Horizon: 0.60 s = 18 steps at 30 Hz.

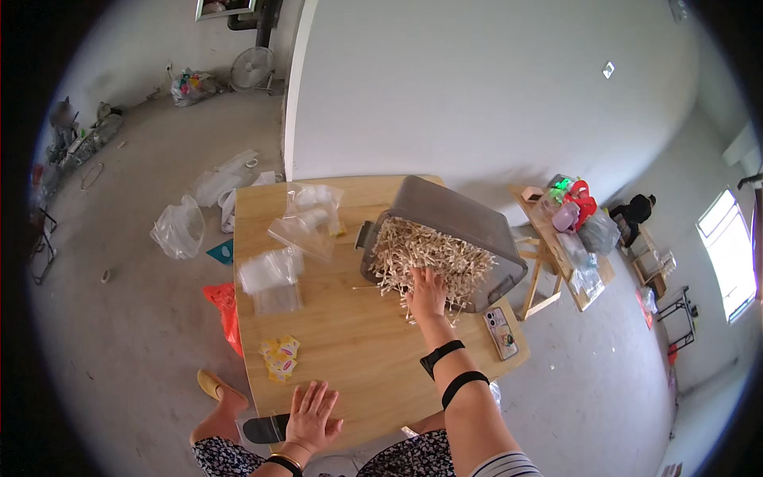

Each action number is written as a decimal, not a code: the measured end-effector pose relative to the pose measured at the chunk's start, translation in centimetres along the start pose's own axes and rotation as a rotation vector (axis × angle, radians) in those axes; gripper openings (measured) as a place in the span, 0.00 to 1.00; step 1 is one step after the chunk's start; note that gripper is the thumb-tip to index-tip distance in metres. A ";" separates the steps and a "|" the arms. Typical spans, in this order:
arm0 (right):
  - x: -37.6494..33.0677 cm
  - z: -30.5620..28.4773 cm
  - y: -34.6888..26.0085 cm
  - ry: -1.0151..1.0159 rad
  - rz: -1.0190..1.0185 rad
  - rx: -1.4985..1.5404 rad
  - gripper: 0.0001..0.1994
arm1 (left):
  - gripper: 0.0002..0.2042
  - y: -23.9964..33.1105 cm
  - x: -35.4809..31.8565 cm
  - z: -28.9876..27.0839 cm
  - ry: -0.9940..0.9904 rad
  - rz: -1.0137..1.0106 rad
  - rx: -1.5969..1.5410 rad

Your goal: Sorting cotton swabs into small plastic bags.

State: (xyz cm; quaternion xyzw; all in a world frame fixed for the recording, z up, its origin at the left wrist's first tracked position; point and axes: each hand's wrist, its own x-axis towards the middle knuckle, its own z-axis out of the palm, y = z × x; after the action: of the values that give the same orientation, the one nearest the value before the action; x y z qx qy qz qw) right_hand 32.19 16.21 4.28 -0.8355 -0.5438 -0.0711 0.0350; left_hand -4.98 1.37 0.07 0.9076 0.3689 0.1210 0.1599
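A grey plastic bin (469,208) lies tipped on its side on the wooden table (350,350), its mouth toward me. Cotton swabs (429,253) fill it and spill loosely over its edge. My right hand (427,296) reaches to the front of the heap, fingers stretched out against the swabs, with the fingertips partly among them. At the near edge my left hand (314,417) rests flat on the tabletop, fingers apart and holding nothing. Beside it lies a dark, rounded flat object (265,429), partly covered by the hand.
Clear plastic bags (274,278) and small yellow-and-white packets (280,358) lie on the table's left side. A phone (501,332) sits near the right edge. Behind it on the right, a wooden side table (588,290) carries bags and a red item. A white wall (477,95) borders the far side.
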 end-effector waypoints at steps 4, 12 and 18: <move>-1.1 0.4 0.1 0.035 0.017 0.048 0.30 | 0.32 -0.1 0.0 0.2 0.009 0.007 0.011; -5.5 2.4 -1.2 0.106 0.021 0.252 0.25 | 0.33 0.0 -0.3 0.1 -0.006 -0.007 -0.002; -9.3 3.8 -4.1 0.156 0.097 0.584 0.23 | 0.32 0.0 -0.2 0.9 -0.024 -0.003 0.049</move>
State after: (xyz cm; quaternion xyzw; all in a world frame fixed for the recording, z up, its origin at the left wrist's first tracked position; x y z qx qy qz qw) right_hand 25.07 9.95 -1.03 -0.8070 -0.4964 0.0263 0.3188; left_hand -4.85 1.08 -0.77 0.9121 0.3711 0.1009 0.1424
